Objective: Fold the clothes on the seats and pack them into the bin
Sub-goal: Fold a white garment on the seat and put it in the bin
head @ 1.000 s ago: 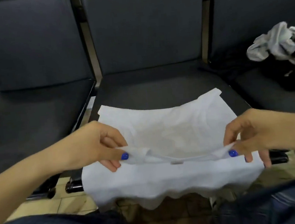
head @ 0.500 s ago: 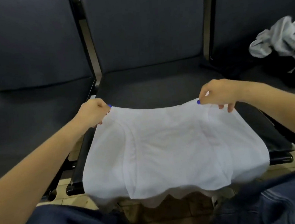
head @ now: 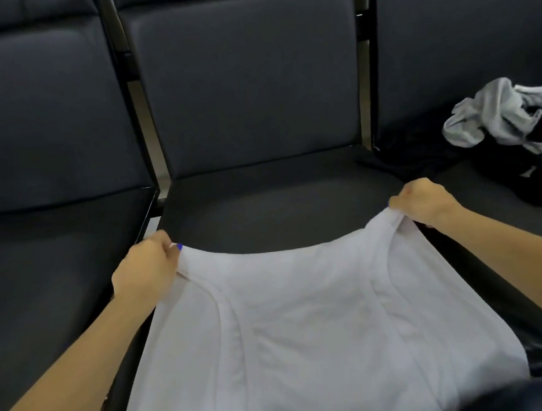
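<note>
Both hands drawn nearer, left hand (head: 144,270), right hand (head: 422,203) gripping white garment (head: 306,326), crumpled clothes (head: 498,116) right

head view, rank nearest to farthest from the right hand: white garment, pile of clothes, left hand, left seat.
1. white garment: held by the right hand at its far right corner, on the middle seat.
2. pile of clothes: on the right seat, behind the hand.
3. left hand: holds the garment's far left corner.
4. left seat: beyond the left hand.
</note>
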Tool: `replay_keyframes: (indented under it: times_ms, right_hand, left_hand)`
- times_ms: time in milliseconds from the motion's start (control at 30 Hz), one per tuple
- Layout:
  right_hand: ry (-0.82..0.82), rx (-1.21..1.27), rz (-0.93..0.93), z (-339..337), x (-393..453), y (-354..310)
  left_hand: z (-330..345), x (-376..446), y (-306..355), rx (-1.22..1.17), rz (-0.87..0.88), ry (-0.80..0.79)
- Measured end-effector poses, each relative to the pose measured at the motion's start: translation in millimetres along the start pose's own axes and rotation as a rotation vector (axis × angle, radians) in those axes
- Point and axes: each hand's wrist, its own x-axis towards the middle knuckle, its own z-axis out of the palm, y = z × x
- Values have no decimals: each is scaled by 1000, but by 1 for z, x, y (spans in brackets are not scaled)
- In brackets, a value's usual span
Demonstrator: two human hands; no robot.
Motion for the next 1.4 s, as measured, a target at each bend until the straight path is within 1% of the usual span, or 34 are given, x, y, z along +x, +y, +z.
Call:
replay_keyframes:
  times_ms: [33,67,133,167,200,233,267,367,433,500,567,633,700,767,833,900,933,1067,1100,1167,1200,1300,1400]
  right_hand:
    - [-9,172,24,-2,-1,1]
    - [-30,367,61,-5,-2,2]
    - [-68,692,133,-11,-6,6]
    - [-75,790,151,-13,-7,9]
    - [-68,852,159,-13,-8,12]
    - [-54,876,162,-12,-9,16]
    - [-31,866,158,-11,-9,20]
    - [37,734,102,-6,-8,28]
    - [65,655,73,-3,-5,29]
    - [110,458,-16,1,-4,30]
    - [186,163,-178,4,-4,31]
    - [260,-25,-295,4,-5,34]
    - [242,-77,-344,4,-3,35]
    - [131,-145,-373,4,-2,33]
    - [12,-378,-377,2,-3,29]
    - [-40,-572,-374,0,-5,24]
    - [-54,-589,-363,-2,-6,22]
    - [-115,-417,-336,-8,-7,24]
    - [-131,-340,-333,-11,-7,25]
    - [-126,-163,-314,-24,-10,22]
    - [-105,-126,-324,-33,-10,20]
    - [-37,-125,-357,-62,-4,7]
    - [38,-151,-383,-85,6,-10]
  left_hand:
    - [-2,1,2,-158,-58,10]
    - [-3,1,5,-419,-172,5]
    - [-9,-1,12,-1093,-461,-89]
    - [-11,-1,12,-1347,-563,-125]
    - [-12,0,10,-1477,-600,-138]
    - [-10,1,8,-1494,-590,-140]
    - [-9,2,6,-1448,-562,-122]
    - [0,2,-1,-1183,-471,-33]
    - [3,-3,-3,-916,-335,-1]
    - [7,-6,-6,-630,-162,20]
    - [8,-7,-6,-459,-37,35]
    - [9,-6,-6,-302,33,57]
    - [11,-4,-7,-153,26,75]
    - [10,-4,-4,-143,-30,44]
    - [10,-4,-1,-140,-44,-23]
    - [12,-4,-2,-107,-57,-85]
    - [12,-3,-3,-80,-64,-106]
    - [4,-6,-1,-43,-101,-122]
    - [1,-6,-1,-49,-95,-110]
    - [-7,-4,-3,-52,-65,-77]
    - [-13,-3,-3,-90,-54,-56]
    - [-39,6,2,-285,-29,41]
    - [-65,19,12,-356,-23,112]
